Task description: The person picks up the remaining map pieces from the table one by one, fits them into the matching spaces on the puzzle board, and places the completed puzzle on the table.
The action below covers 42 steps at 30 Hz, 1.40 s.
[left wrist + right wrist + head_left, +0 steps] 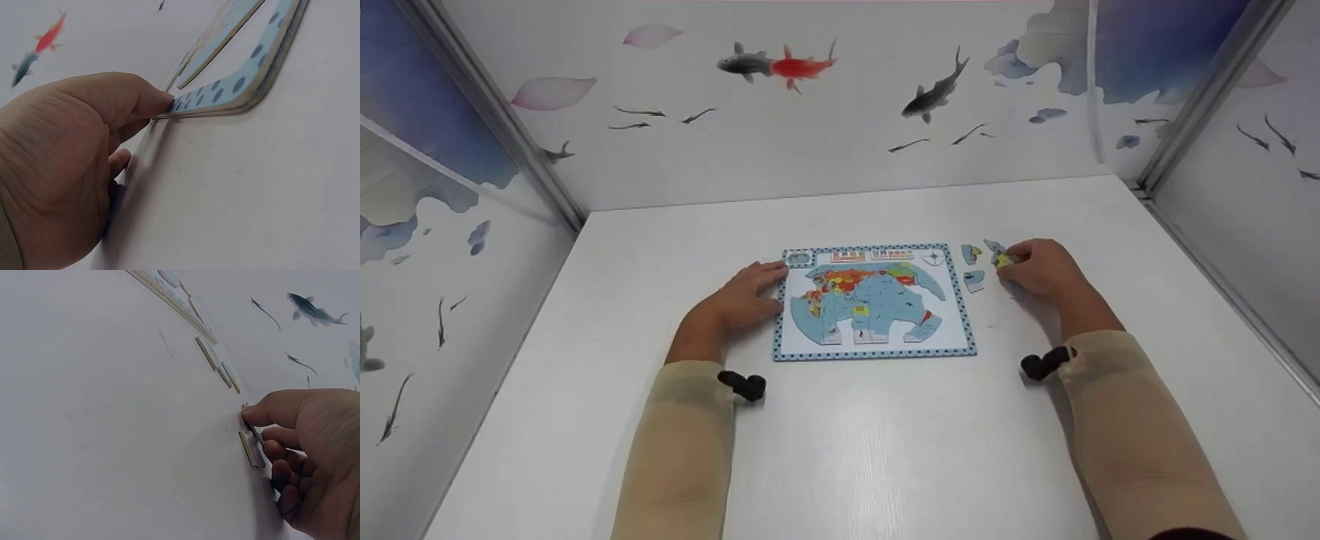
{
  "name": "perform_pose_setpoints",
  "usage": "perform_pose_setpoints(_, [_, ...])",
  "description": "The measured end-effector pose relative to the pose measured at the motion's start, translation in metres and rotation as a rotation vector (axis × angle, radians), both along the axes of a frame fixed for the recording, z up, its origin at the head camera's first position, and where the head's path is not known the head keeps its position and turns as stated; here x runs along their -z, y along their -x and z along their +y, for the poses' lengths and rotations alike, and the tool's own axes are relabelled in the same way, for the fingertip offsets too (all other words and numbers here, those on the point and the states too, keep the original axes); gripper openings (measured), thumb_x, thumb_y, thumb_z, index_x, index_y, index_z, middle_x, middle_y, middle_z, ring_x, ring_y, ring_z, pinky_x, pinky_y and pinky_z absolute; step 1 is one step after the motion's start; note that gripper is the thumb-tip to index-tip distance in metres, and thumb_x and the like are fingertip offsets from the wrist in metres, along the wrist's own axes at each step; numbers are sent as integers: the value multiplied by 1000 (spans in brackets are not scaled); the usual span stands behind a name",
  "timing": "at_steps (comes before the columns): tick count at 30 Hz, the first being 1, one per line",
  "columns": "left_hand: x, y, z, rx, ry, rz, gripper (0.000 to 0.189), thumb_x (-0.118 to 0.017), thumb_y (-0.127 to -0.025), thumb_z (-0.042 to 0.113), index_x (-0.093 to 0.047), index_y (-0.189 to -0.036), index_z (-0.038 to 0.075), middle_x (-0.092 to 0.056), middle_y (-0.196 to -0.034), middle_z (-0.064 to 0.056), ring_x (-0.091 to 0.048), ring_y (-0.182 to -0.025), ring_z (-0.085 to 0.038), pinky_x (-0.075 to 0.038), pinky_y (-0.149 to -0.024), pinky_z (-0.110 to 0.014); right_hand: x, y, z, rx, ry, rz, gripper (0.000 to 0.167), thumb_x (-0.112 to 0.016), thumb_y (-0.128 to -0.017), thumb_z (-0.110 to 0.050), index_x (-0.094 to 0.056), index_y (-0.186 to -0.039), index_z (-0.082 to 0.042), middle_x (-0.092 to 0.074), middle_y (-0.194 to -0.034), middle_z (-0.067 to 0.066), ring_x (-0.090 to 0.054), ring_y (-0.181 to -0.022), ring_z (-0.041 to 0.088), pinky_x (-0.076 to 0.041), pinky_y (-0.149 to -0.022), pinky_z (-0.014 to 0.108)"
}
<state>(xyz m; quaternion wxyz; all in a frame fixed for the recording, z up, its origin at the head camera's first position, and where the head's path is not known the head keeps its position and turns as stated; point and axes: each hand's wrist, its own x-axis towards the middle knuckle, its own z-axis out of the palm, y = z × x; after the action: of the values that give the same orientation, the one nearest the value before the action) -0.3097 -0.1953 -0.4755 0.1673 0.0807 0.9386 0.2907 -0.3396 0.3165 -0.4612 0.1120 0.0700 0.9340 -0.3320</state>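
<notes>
A world map jigsaw puzzle board (pixel 952 330) with a blue dotted border lies flat on the table, many pieces fitted and gaps along the map's lower part. At its left edge rests my left hand (pixel 746 296), fingers near the upper corner and thumb lower down; the left wrist view shows the thumb (pixel 160 102) touching the border. To the right of the board my right hand (pixel 1039 268) pinches a small puzzle piece (pixel 1000 258) between thumb and fingers. Another piece (pixel 251 451) lies under those fingers, partly hidden.
Two loose puzzle pieces, one with orange and yellow (pixel 970 254) and one mostly blue (pixel 974 281), lie between the board and my right hand. The white table (pixel 870 435) meets printed fish panels (pixel 847 150) at the back and sides.
</notes>
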Motion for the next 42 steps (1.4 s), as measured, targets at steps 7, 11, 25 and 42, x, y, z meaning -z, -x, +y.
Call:
perform_pose_setpoints(7, [0,0,0,-17,-4,-16,74,-63,-100,34,-34,-168,40,-16,-180,18,1,-172,-21,-8,-137,-60,1,0,-1,15,12,-16,68,-69,-101,-34,-49,-157,-2,-53,-154,24,-51,-137,42,-44,-124,59])
perform_pose_setpoints(11, [-1,0,1,-15,-3,-17,74,-63,-100,34,-34,-168,40,-16,-180,17,2,-172,-21,-8,-137,-60,1,1,0,15,11,-21,69,-70,-101,-35,-48,-157,-2,-53,-154,24,-52,-137,41,-44,-123,59])
perform_pose_setpoints(25, [0,-2,2,-33,-6,-14,74,-63,-99,35,-35,-167,41,-18,-180,19,1,-172,-19,-8,-138,-59,-3,1,-4,24,24,-13,66,-71,-99,-33,-51,-156,-6,-54,-151,21,-52,-132,39,-49,-119,55])
perform_pose_setpoints(42, [2,0,1,-26,1,-6,74,-62,-99,35,-35,-167,42,-18,-180,19,0,-172,-20,-9,-138,-59,-21,-2,-31,7,43,14,59,-72,-97,-34,-58,-152,-17,-53,-150,16,-52,-128,35,-54,-107,48])
